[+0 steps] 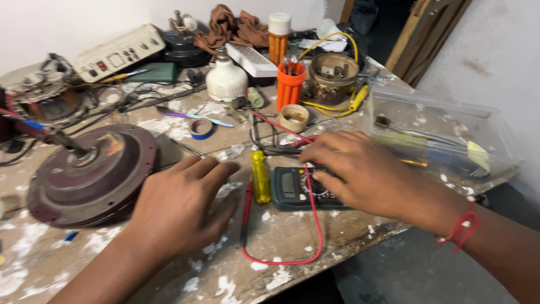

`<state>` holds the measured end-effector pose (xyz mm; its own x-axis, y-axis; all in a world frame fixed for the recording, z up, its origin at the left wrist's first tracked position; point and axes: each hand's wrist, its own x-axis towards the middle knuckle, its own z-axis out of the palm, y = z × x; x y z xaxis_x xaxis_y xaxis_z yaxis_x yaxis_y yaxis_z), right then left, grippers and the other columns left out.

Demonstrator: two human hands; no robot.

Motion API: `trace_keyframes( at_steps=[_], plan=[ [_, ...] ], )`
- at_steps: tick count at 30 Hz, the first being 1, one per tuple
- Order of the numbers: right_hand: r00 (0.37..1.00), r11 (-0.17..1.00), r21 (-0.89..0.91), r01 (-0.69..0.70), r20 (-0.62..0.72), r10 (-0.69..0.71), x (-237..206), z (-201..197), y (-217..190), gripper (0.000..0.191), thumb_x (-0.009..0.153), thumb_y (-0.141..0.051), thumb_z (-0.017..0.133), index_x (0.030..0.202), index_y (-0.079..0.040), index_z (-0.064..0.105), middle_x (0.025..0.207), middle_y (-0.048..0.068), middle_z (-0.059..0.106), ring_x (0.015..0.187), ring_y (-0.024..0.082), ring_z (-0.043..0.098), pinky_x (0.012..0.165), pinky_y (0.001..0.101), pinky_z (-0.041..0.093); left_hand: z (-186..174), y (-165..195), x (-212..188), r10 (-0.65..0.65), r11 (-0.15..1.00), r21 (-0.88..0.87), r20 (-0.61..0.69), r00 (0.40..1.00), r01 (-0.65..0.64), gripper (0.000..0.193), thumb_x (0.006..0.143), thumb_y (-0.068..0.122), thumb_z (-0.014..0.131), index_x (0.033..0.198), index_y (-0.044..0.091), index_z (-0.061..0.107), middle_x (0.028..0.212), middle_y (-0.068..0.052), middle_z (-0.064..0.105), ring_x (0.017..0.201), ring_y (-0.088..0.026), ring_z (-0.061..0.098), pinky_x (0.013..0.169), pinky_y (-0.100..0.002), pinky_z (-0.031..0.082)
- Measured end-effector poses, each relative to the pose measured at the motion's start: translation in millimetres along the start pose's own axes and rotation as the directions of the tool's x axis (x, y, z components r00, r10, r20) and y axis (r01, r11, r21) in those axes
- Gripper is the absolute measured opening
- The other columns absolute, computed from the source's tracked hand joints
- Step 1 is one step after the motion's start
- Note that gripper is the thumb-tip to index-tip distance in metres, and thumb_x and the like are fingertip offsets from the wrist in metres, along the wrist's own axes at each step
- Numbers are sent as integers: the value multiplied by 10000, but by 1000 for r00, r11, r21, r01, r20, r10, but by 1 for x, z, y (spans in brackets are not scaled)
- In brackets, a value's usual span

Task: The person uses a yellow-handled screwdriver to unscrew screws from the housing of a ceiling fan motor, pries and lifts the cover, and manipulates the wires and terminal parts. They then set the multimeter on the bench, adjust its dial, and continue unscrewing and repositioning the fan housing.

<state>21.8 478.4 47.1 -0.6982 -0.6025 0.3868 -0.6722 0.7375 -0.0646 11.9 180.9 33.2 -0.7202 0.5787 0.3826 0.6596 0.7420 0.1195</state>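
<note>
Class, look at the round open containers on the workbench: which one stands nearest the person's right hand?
The small tan cup, just beyond the right hand. The orange tool holder and the large rusty tin stand farther back.
</note>
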Motion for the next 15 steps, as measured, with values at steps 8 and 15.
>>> trace_keyframes(
  at_steps=[8, 15],
  plan=[
    [963, 958, 104, 269, -30, -267, -6, 12, 3, 290, 847, -111, 674, 1135, -76, 677, 1061, 74, 649, 1055, 272, 630, 1128, 564, 358, 53, 26, 59, 146, 923, -341, -114, 983, -177, 931, 696, 597, 807, 1322, -54, 579, 1179, -226, 659, 1114, -394, 578, 942, -484, 425],
    [971, 973, 4, 232, -60, -231, -8, 2, 30, 231, 958, -231, 695, 1121, -67, 696, 912, 44, 681, 902, 226, 651, 1152, 547, 347, 56, 19, 62, 108, 940, -325, -7, 994, -104, 1047, 536, 690, 833, 1320, 27, 628, 1147, -172, 636, 1075, -361, 537, 903, -468, 398]
  ],
)
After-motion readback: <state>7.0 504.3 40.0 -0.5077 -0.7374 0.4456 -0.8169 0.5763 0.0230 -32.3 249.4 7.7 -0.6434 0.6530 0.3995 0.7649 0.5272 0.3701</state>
